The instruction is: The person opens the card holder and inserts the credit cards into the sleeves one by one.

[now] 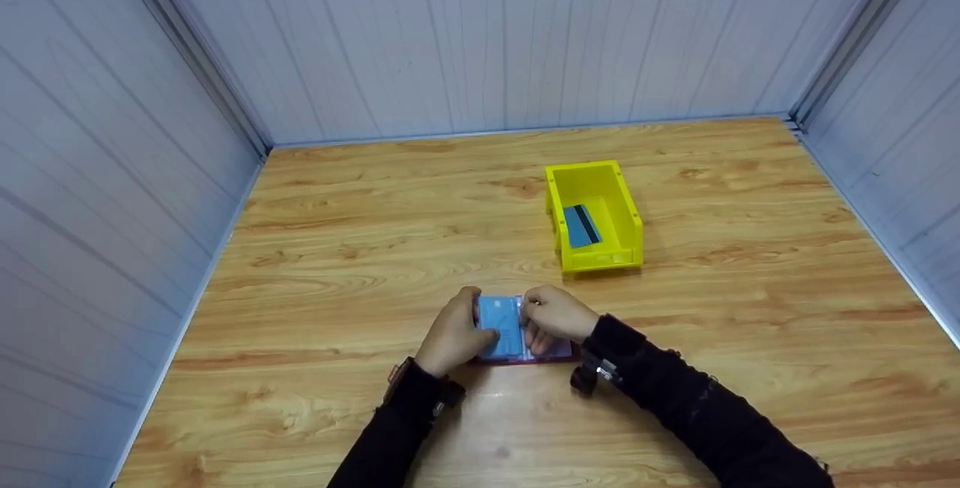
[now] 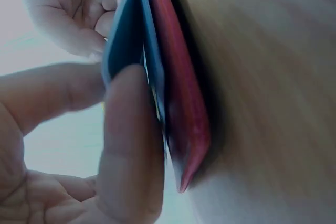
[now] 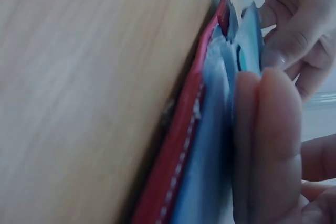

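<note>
A red card holder (image 1: 559,351) with clear plastic sleeves (image 3: 210,108) lies spread on the wooden table. Over its left half is a light-blue card (image 1: 499,323), tilted up from the red cover in the left wrist view. My left hand (image 1: 456,330) grips the card at its left side, thumb on its face. Curled at the holder's middle fold, beside the card's right edge, my right hand (image 1: 556,313) holds the sleeves there. Two of its fingers (image 3: 273,129) lie against the sleeves in the right wrist view; what its thumb and forefinger pinch is hidden.
A yellow open-front bin (image 1: 628,203) stands beyond the hands, a little to the right. Inside it a blue card with a black stripe (image 1: 579,226) leans at the left. Pale panel walls (image 1: 465,38) enclose the table at the back and both sides.
</note>
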The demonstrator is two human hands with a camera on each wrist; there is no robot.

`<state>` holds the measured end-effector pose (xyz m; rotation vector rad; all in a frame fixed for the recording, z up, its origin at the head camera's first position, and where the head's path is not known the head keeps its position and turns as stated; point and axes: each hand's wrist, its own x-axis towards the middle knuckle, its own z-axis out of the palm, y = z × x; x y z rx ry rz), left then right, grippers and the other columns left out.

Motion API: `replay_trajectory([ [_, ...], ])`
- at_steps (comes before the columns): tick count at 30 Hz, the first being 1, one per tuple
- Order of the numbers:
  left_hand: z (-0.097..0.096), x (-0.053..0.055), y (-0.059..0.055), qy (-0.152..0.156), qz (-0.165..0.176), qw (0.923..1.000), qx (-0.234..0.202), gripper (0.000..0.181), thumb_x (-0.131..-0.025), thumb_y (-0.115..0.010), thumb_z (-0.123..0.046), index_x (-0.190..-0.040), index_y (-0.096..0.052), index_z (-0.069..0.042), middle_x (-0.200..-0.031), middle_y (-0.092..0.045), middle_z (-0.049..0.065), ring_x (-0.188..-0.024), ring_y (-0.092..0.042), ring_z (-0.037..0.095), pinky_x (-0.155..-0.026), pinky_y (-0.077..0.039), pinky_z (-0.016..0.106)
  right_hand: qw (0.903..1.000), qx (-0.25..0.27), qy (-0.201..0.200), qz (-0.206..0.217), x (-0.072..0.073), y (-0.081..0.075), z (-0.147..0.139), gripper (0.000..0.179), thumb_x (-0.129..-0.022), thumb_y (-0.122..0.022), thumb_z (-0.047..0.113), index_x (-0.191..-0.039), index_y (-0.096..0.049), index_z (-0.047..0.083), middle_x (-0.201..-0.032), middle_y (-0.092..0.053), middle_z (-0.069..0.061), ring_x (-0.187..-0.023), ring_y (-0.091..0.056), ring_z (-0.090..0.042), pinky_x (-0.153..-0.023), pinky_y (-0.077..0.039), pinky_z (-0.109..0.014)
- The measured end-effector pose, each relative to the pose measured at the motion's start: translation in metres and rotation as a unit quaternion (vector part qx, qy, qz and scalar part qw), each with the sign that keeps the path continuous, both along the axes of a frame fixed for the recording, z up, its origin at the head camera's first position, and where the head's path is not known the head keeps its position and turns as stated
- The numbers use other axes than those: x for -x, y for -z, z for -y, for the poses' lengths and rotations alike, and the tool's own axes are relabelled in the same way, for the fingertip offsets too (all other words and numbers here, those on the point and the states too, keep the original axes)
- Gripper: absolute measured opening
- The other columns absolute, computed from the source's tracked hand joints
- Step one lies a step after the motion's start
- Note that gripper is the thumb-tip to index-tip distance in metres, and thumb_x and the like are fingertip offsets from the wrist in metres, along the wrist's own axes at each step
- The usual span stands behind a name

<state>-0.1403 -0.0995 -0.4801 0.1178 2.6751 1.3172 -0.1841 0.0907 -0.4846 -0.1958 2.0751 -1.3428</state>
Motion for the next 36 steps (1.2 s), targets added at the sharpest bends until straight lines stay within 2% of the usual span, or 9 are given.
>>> replay_trajectory([
  [4, -0.002, -0.002, -0.001, -0.005, -0.021, 0.9988, 0.044, 0.065, -0.073, -0.073, -0.005, -0.131, -0.048, 0.011, -0.109, -0.057, 0.019, -0.094, -0.055, 0.026, -0.089, -0.05, 0.045, 0.9998, 0.015, -0.005, 0.008, 0.0, 0.0, -0.005, 0.023, -0.095, -0.04, 0.005, -0.089, -0.06, -0.005, -0.061, -0.063, -0.008, -0.046, -0.061, -0.014, -0.044, -0.052, -0.026],
  [11, -0.007, -0.006, -0.003, -0.014, -0.052, 0.9904, 0.127, 0.055, -0.072, -0.074, -0.01, -0.123, -0.056, 0.003, -0.102, -0.053, 0.015, -0.079, -0.053, 0.022, -0.071, -0.049, 0.04, 0.9988, 0.04, -0.016, 0.025, 0.001, 0.001, -0.013, 0.023, -0.096, -0.041, 0.007, -0.093, -0.059, -0.006, -0.063, -0.064, -0.006, -0.049, -0.061, -0.012, -0.045, -0.052, -0.024],
  [13, -0.009, -0.008, -0.003, -0.009, -0.071, 0.9872, 0.142, 0.051, -0.072, -0.074, -0.01, -0.12, -0.059, 0.002, -0.1, -0.052, 0.014, -0.079, -0.052, 0.023, -0.068, -0.048, 0.039, 0.9986, 0.044, -0.018, 0.025, 0.001, 0.001, -0.015, 0.023, -0.097, -0.041, 0.007, -0.093, -0.06, -0.006, -0.064, -0.064, -0.006, -0.05, -0.061, -0.012, -0.046, -0.052, -0.023],
  [16, -0.012, -0.011, -0.003, 0.012, -0.103, 0.9824, 0.156, 0.048, -0.075, -0.073, -0.012, -0.12, -0.061, 0.001, -0.106, -0.053, 0.015, -0.089, -0.052, 0.027, -0.072, -0.048, 0.041, 0.9988, 0.039, -0.025, 0.015, 0.003, -0.001, -0.018, 0.024, -0.097, -0.044, 0.009, -0.094, -0.062, -0.006, -0.067, -0.065, -0.005, -0.053, -0.062, -0.011, -0.048, -0.053, -0.022],
  [22, -0.02, -0.018, -0.001, 0.074, -0.135, 0.9707, 0.185, 0.052, -0.083, -0.074, -0.022, -0.128, -0.059, 0.001, -0.131, -0.052, 0.021, -0.121, -0.05, 0.038, -0.094, -0.05, 0.048, 0.9993, 0.015, -0.011, -0.033, 0.015, -0.017, -0.033, 0.028, -0.098, -0.05, 0.017, -0.105, -0.063, -0.007, -0.078, -0.069, -0.006, -0.063, -0.064, -0.013, -0.059, -0.056, -0.027],
  [25, -0.023, -0.02, 0.0, 0.089, -0.134, 0.9648, 0.208, 0.053, -0.084, -0.074, -0.025, -0.128, -0.059, 0.002, -0.136, -0.051, 0.023, -0.127, -0.049, 0.04, -0.099, -0.048, 0.049, 0.9969, 0.011, 0.008, -0.078, 0.024, -0.03, -0.044, 0.03, -0.1, -0.05, 0.018, -0.109, -0.062, -0.007, -0.084, -0.069, -0.01, -0.069, -0.065, -0.017, -0.068, -0.059, -0.035],
  [28, -0.024, -0.021, 0.0, 0.094, -0.125, 0.9623, 0.223, 0.054, -0.086, -0.073, -0.027, -0.128, -0.06, 0.002, -0.138, -0.051, 0.024, -0.129, -0.048, 0.041, -0.101, -0.048, 0.049, 0.9917, 0.01, 0.031, -0.125, 0.031, -0.045, -0.054, 0.028, -0.101, -0.051, 0.019, -0.108, -0.062, -0.005, -0.087, -0.068, -0.012, -0.073, -0.066, -0.021, -0.073, -0.059, -0.041],
  [32, -0.025, -0.02, -0.001, 0.095, -0.115, 0.9625, 0.227, 0.055, -0.086, -0.074, -0.028, -0.129, -0.059, 0.002, -0.14, -0.05, 0.024, -0.13, -0.047, 0.041, -0.102, -0.047, 0.049, 0.985, 0.005, 0.075, -0.156, 0.042, -0.062, -0.063, 0.026, -0.101, -0.052, 0.021, -0.107, -0.062, -0.001, -0.093, -0.065, -0.013, -0.08, -0.066, -0.025, -0.074, -0.059, -0.035],
  [36, -0.024, -0.02, 0.0, 0.1, -0.116, 0.9633, 0.221, 0.057, -0.085, -0.074, -0.029, -0.129, -0.059, 0.002, -0.14, -0.05, 0.023, -0.13, -0.047, 0.041, -0.102, -0.047, 0.049, 0.9711, -0.043, 0.109, -0.208, 0.058, -0.068, -0.069, 0.028, -0.101, -0.051, 0.023, -0.112, -0.062, 0.0, -0.1, -0.065, -0.015, -0.081, -0.064, -0.023, -0.072, -0.057, -0.027],
])
